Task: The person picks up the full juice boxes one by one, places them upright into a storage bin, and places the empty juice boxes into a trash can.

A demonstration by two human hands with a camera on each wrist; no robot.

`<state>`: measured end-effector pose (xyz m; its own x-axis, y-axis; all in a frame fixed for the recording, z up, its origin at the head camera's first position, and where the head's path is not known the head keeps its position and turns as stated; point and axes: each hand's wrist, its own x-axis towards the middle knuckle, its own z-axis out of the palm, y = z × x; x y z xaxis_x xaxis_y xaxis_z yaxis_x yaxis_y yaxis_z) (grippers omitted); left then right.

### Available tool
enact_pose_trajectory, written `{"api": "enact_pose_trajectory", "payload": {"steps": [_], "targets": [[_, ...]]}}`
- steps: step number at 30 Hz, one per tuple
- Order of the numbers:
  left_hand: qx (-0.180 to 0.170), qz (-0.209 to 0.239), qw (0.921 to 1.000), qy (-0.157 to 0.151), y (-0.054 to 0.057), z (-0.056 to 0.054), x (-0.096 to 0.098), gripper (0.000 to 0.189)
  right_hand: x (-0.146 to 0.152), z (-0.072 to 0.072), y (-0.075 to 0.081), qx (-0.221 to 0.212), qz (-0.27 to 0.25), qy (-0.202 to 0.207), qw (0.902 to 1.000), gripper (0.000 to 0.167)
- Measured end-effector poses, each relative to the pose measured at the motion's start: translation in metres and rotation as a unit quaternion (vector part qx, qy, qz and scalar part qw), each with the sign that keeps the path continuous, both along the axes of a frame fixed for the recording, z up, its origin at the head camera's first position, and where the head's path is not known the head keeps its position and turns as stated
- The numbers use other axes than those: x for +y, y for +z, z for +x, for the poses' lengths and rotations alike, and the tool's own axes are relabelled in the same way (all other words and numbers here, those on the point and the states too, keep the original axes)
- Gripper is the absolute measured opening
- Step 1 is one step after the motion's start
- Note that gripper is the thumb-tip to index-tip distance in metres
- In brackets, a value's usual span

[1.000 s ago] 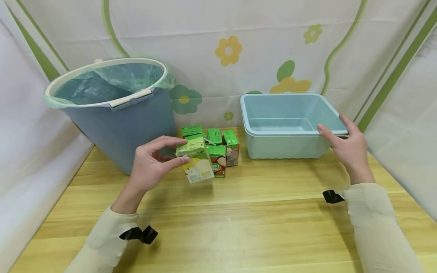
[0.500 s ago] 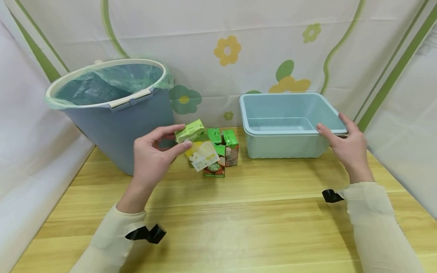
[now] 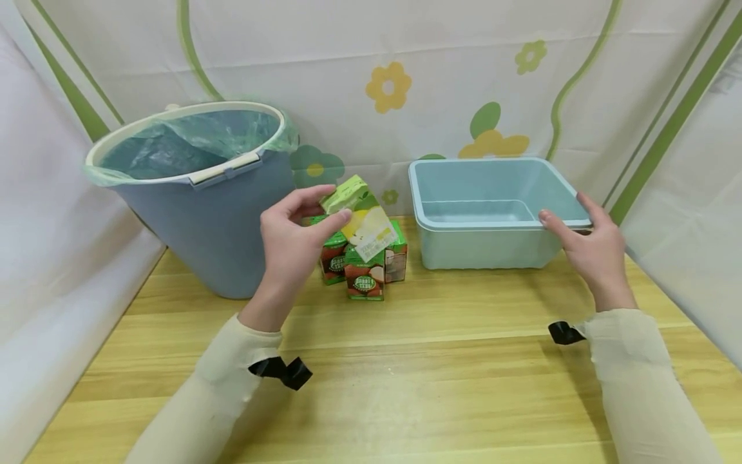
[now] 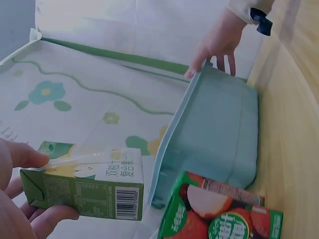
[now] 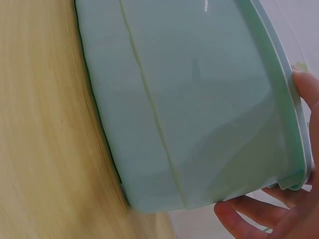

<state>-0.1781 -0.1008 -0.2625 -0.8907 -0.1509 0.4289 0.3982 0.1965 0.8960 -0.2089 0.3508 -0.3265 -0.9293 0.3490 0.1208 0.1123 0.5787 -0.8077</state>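
My left hand (image 3: 295, 235) pinches a yellow-green juice box (image 3: 369, 225) between thumb and fingers. The carton is tilted and held above several green-and-red juice boxes (image 3: 365, 280) standing on the table, partly hiding those behind. In the left wrist view a wrapped straw (image 4: 79, 159) runs along the held carton's side, and a barcode faces the camera. My right hand (image 3: 594, 254) grips the right front corner of a light blue plastic basin (image 3: 487, 248), thumb at the rim and fingers around the outside. Its visible interior holds nothing.
A blue trash can (image 3: 214, 225) lined with a green bag stands at the left, close to the cartons. The basin sits at the right on the wooden table (image 3: 394, 380). A white flower-patterned cloth (image 3: 440, 84) hangs behind, and more cloth lines both sides.
My left hand has lifted the yellow-green juice box up and to the right, tilting it and uncovering cartons at the left. The right hand stays at the basin's corner.
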Motion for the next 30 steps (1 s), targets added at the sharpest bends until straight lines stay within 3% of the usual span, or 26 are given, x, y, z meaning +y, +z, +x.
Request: {"api": "enact_pose_trajectory", "payload": {"steps": [11,23,30], "targets": [[-0.010,0.091,0.9954,-0.028,0.013,-0.016,0.036,0.039,0.000,0.001,0.000,0.004,-0.002,0.005,1.0000,0.096],[0.013,0.110,0.9932,-0.038,0.006,-0.034,0.082,0.037,-0.001,0.002,-0.001,0.010,-0.005,-0.001,0.9999,0.095],[-0.004,0.110,0.9935,-0.027,0.006,-0.040,0.101,0.038,-0.003,0.000,-0.002,0.015,-0.008,-0.001,0.9999,0.096]]}}
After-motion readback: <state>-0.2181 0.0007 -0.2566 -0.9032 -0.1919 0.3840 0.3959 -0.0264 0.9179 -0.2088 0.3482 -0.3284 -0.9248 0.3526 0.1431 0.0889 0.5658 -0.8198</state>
